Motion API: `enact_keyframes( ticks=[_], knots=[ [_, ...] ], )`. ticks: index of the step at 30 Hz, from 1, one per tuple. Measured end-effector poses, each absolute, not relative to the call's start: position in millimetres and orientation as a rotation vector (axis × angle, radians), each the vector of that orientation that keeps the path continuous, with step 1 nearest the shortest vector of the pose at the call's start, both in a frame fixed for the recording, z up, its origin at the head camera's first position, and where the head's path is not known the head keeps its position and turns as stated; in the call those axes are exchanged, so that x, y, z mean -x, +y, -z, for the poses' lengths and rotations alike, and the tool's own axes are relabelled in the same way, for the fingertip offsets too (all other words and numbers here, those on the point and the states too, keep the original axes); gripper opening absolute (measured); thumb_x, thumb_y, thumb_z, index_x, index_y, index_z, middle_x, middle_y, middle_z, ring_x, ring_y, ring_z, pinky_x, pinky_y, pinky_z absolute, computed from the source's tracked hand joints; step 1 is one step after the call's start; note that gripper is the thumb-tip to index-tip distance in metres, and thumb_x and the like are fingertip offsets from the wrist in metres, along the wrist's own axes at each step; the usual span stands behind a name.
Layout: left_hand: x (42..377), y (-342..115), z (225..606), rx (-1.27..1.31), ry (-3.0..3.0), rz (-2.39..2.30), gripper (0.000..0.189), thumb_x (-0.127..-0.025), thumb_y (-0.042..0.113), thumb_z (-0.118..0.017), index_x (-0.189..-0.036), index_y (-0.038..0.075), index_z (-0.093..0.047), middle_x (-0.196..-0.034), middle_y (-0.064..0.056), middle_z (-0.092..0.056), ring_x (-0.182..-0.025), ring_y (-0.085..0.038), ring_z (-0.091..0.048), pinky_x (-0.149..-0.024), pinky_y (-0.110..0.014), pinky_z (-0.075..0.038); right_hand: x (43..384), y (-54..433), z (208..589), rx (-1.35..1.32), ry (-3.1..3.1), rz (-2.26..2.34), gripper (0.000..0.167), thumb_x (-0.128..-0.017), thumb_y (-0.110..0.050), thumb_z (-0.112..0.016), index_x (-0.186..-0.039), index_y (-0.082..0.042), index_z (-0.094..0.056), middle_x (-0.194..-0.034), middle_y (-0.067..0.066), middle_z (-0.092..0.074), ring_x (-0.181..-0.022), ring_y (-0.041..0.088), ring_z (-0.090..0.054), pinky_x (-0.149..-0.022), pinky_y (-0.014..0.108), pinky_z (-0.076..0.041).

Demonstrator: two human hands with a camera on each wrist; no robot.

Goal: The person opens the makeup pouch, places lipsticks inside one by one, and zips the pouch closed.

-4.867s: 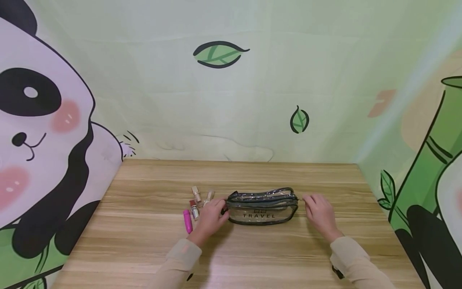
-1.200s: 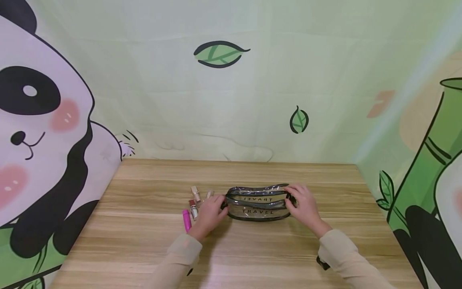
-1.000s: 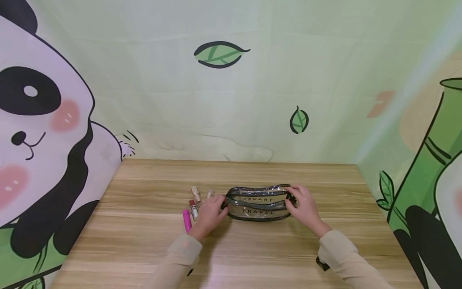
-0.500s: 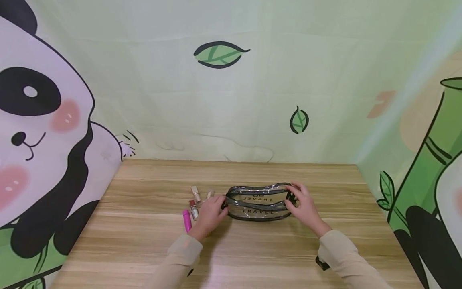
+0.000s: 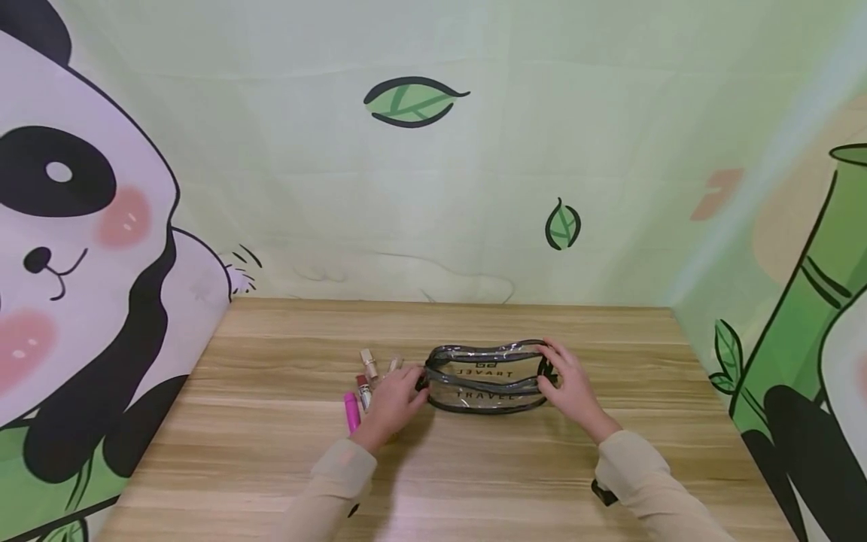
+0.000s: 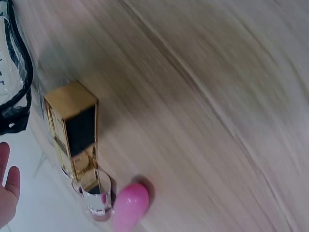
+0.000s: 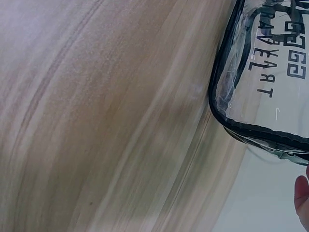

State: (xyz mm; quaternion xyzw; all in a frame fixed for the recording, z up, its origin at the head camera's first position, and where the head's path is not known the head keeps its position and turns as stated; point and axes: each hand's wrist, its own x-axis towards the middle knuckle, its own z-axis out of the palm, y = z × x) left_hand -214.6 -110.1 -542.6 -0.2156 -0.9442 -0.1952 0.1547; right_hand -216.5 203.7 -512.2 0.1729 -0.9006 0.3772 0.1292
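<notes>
A clear travel pouch with black trim and TRAVEL lettering stands on the wooden table, its top unzipped and its mouth spread. My left hand pinches the black tab at the pouch's left end. At the opposite end my right hand grips the edge of the opening, fingers behind and thumb in front. No contents show through the clear walls. Left of my left hand lie a bright pink tube, a red-and-silver lipstick, and a pale gold lipstick. Another pale tube is partly covered by that hand.
In the left wrist view, a gold boxy lipstick case lies close to the pouch's end. The wooden table meets a green panda-print backdrop at its back edge and sides.
Since the earliest frame my right hand has moved left from the zipper end onto the pouch's edge, and the mouth has opened. Lately the mouth widens slightly; the left hand stays put.
</notes>
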Motion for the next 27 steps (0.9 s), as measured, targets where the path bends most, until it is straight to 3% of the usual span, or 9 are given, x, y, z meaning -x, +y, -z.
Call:
enact_keyframes(
  ticks=[5, 19, 27],
  knots=[
    [212, -121, 537, 0.58, -2.755, 0.591, 0.034, -0.08, 0.024, -0.061, -0.11, 0.009, -0.056, -0.109, -0.006, -0.061, -0.1, -0.025, -0.057, -0.084, -0.04, -0.047, 217, 204, 512, -0.506, -2.649, -1.085, 0.055, -0.075, -0.009, -0.054, -0.128, -0.001, -0.043, -0.137, 0.017, -0.034, -0.122, 0.041, -0.031, -0.093, 0.063, -0.026],
    [215, -158, 546, 0.473, -2.701, 0.647, 0.036, -0.077, 0.015, -0.064, -0.111, 0.006, -0.056, -0.111, -0.011, -0.06, -0.101, -0.027, -0.056, -0.087, -0.04, -0.045, 221, 204, 515, -0.572, -2.678, -1.158, 0.065, -0.074, -0.007, -0.052, -0.135, 0.003, -0.03, -0.142, 0.02, -0.02, -0.124, 0.044, -0.028, -0.09, 0.061, -0.034],
    [215, -174, 550, 0.387, -2.744, 0.59, 0.038, -0.078, 0.016, -0.062, -0.114, 0.006, -0.055, -0.111, -0.011, -0.06, -0.098, -0.027, -0.058, -0.083, -0.041, -0.048, 222, 202, 518, -0.559, -2.701, -1.144, 0.07, -0.073, -0.008, -0.052, -0.136, 0.004, -0.025, -0.143, 0.022, -0.016, -0.122, 0.047, -0.03, -0.088, 0.059, -0.037]
  ],
)
